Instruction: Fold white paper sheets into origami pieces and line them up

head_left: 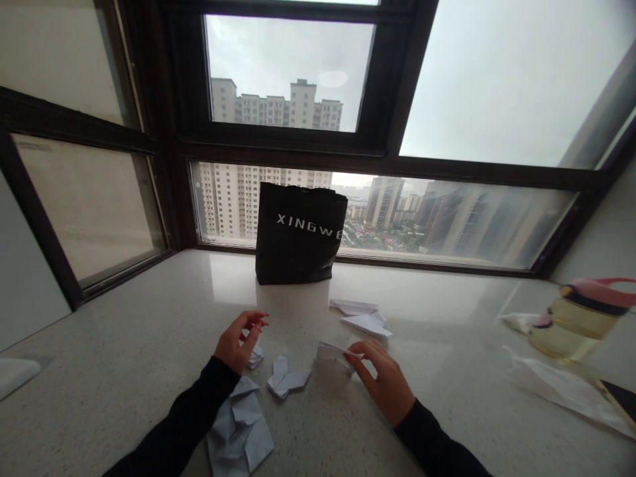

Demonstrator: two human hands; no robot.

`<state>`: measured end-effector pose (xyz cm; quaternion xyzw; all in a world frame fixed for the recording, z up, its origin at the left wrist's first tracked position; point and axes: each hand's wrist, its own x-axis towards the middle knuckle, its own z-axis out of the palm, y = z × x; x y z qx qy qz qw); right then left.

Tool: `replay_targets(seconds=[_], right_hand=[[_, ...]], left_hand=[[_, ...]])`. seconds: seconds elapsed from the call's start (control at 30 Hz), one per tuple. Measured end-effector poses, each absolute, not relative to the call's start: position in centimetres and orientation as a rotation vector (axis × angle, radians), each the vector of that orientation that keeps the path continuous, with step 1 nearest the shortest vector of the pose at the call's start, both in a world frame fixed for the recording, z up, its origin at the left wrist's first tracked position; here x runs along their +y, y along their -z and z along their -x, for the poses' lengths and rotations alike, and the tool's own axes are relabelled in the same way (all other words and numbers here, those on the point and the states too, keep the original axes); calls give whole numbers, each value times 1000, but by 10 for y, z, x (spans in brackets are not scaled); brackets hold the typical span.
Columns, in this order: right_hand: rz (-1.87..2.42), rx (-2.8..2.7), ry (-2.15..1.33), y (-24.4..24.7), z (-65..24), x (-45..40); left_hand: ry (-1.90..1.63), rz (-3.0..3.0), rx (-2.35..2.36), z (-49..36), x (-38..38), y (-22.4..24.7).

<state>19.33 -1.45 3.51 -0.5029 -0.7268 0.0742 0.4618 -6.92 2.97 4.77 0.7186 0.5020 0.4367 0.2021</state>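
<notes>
My right hand (pixel 381 377) pinches the edge of a small folded white paper (pixel 332 355) between thumb and fingers, just over the counter. My left hand (pixel 239 341) hovers with bent fingers slightly apart, and nothing shows between them. Partly hidden behind that hand is a small folded paper piece (pixel 256 358). Between the hands lies a folded paper with angled arms (pixel 285 379). A larger creased paper (pixel 243 424) rests beside my left forearm, which covers part of it. Beyond my right hand, folded pointed papers (pixel 366 321) lie together.
On the speckled white counter (pixel 422 305), a black bag (pixel 301 238) with white lettering stands before the window. At right are a pink-lidded bottle (pixel 576 324), a clear plastic wrapper (pixel 556 384) and a dark flat device (pixel 621 397). A white object (pixel 17 374) sits at the left edge.
</notes>
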Motion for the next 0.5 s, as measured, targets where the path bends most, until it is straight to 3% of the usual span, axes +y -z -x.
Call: replay_targets(seconds=[0.13,0.5], right_hand=[[1307,-1769,-278,-27,-187,-14],[1291,-1749,-352,-28,-184,-16]], left_hand=[[-1046,-2190,1706,86,41,-47],[-467,-2192,1843,88,52,-15]])
